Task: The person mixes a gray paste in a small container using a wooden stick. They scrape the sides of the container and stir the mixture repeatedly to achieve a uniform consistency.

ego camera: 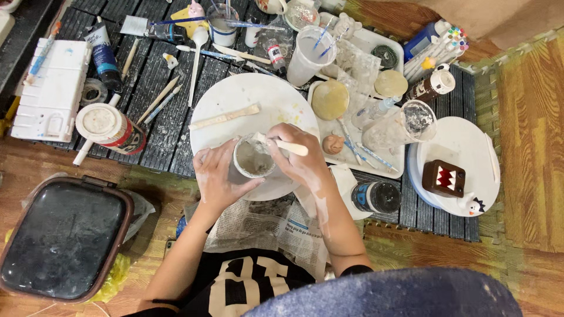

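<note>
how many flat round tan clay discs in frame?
2: the larger tan clay disc lies on the white rectangular tray, the smaller tan clay disc behind it. Clutter may hide others.

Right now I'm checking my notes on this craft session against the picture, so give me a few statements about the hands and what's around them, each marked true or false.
1. The left hand holds a small cup with pale grey mix inside. True.
2. The right hand holds a pair of scissors. False: it holds a pale flat stick that dips into the cup.
3. The cup is above a round white board. True.
4. A flat wooden stick lies on the round white board. True.
5. The brown toothy block figure sits on the newspaper. False: it stands on a white plate at the right; the newspaper lies under the person's arms.
</note>
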